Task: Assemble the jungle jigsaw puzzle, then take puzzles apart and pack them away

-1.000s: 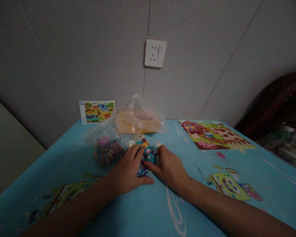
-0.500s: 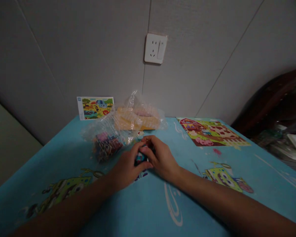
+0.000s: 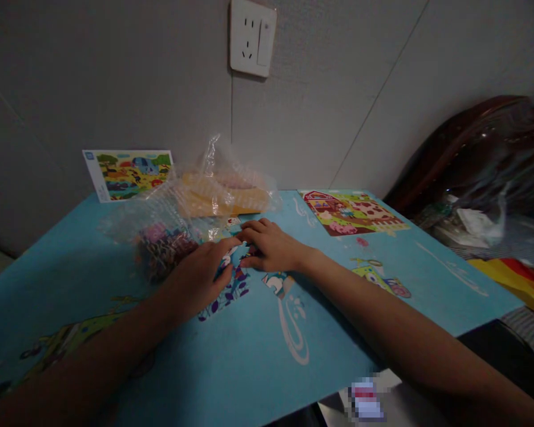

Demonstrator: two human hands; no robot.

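Observation:
A partly joined jigsaw puzzle (image 3: 228, 295) with purple leaves and blue sea colours lies flat on the table, half covered by my hands. My left hand (image 3: 200, 273) rests at its left side, thumb and fingers apart and touching the pieces. At the puzzle's upper right, my right hand (image 3: 271, 246) lies palm down with its fingers stretched over the pieces. Near the right wrist sits a loose jigsaw piece (image 3: 275, 283) in white, teal and brown. Beyond my left hand is a clear plastic bag (image 3: 153, 216) with dark, colourful pieces in it.
A picture card (image 3: 133, 175) leans on the wall. Yellow items in clear plastic (image 3: 222, 193) stand at the back. A finished-looking farm picture (image 3: 351, 210) lies at the back right of the blue table (image 3: 249, 367). A wall socket (image 3: 253, 38) is above.
My hands were together around a small dark blue piece; now they are apart with fingers spread on the puzzle. A loose piece shows by my right wrist. The view has turned right and down.

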